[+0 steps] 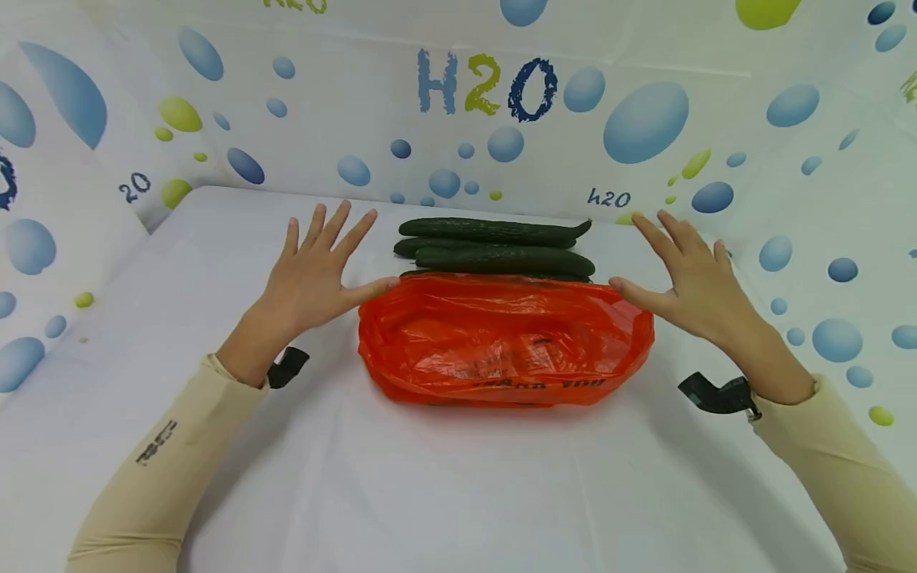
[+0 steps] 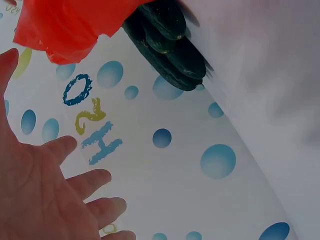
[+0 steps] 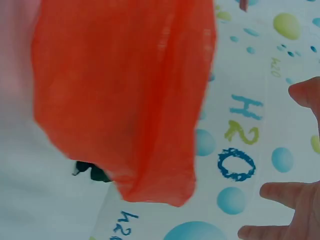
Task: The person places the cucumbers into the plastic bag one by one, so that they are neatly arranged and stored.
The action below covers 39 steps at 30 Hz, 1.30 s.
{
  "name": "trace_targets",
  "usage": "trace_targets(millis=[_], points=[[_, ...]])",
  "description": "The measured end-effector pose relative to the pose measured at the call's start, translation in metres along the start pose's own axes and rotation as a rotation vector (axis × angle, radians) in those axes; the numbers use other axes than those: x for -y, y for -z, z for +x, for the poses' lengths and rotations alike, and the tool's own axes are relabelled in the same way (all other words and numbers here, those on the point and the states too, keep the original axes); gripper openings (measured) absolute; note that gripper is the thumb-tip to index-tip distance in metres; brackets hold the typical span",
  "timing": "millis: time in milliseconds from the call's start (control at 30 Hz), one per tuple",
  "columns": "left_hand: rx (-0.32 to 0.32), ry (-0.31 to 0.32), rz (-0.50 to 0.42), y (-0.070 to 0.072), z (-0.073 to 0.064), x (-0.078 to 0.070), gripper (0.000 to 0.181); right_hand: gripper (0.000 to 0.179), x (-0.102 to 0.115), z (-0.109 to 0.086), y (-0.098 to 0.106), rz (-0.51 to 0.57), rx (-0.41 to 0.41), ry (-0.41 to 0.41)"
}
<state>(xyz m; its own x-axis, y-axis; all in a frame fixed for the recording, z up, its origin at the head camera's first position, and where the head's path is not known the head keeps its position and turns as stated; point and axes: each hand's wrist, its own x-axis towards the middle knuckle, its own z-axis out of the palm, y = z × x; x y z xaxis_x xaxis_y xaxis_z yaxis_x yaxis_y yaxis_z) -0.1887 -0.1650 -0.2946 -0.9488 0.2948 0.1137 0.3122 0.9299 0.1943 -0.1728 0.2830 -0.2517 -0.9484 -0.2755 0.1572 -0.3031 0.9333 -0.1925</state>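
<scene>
A red plastic bag (image 1: 501, 342) with dark printing stands on the white table, its wide mouth spread toward the head camera. Behind it lie several dark green cucumbers (image 1: 505, 259), stacked side by side; the bag hides part of the nearest. My left hand (image 1: 311, 274) is raised at the bag's left side, fingers straight and spread, holding nothing. On the other side my right hand (image 1: 691, 278) hovers likewise with its fingers spread. Both thumbs appear close to the bag's upper corners; whether they touch it I cannot tell. The left wrist view shows the cucumbers' ends (image 2: 172, 45) beside the bag (image 2: 75, 25).
White cloth covers the table (image 1: 458, 485). A white backdrop (image 1: 301, 119) with blue and green drops and H2O lettering rises behind the cucumbers and along both sides. Dark wrist mounts (image 1: 716, 394) sit at both wrists.
</scene>
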Motion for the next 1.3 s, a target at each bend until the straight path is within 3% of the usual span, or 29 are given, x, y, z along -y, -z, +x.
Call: trace_targets(millis=[100, 367, 467, 633, 833, 1100, 1300], points=[[0.005, -0.022, -0.010, -0.002, 0.001, -0.002, 0.092, 0.085, 0.006, 0.003, 0.008, 0.012, -0.004, 0.024], [0.021, -0.088, -0.080, -0.004, -0.001, -0.008, 0.082, 0.080, 0.031, 0.012, 0.021, 0.137, 0.090, 0.092], [0.078, -0.120, -0.144, -0.004, -0.002, -0.008, 0.081, 0.072, 0.040, 0.015, 0.023, 0.168, 0.104, 0.136], [0.226, -0.127, -0.229, -0.005, -0.004, -0.006, 0.079, 0.060, 0.051, 0.021, 0.025, 0.175, 0.143, 0.161], [0.316, -0.162, -0.196, -0.006, -0.003, -0.006, 0.076, 0.047, 0.059, 0.030, 0.028, 0.175, 0.187, 0.197], [0.261, -0.209, -0.167, -0.012, -0.001, -0.011, 0.062, 0.041, 0.068, 0.041, 0.024, 0.206, 0.212, 0.271], [0.283, -0.215, -0.134, -0.013, -0.001, -0.011, 0.069, 0.038, 0.075, 0.046, 0.016, 0.239, 0.255, 0.280]])
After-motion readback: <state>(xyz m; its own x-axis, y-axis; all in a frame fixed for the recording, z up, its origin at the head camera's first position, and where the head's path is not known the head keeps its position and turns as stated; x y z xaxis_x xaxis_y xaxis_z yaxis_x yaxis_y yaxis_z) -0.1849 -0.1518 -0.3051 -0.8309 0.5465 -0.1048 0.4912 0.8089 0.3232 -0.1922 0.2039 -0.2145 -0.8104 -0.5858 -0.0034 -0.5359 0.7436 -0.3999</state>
